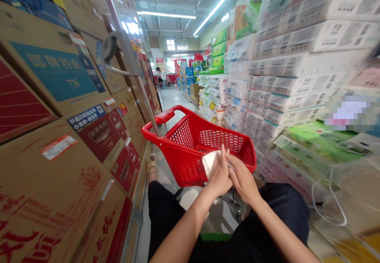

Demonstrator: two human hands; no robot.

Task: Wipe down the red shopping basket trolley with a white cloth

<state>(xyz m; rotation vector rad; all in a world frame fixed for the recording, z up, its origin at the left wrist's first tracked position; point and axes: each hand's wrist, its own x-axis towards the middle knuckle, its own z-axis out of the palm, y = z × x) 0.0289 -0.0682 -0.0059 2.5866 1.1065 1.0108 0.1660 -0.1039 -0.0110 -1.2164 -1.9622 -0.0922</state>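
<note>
Left grip (pixel 220 175) and right grip (pixel 242 178), their hold impossible to tell, meet by a white item (pixel 209 163), best steadied clear of the red cart (pixel 185 160) just beyond.

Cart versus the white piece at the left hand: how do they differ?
Colour: the cart is bright red; the white piece is white.
Size: the cart is far larger; the white piece is small beside it.
Surface: the cart's walls are full of holes; the white piece shows none.
Shared: both are in front of the person, near the left hand.
</note>
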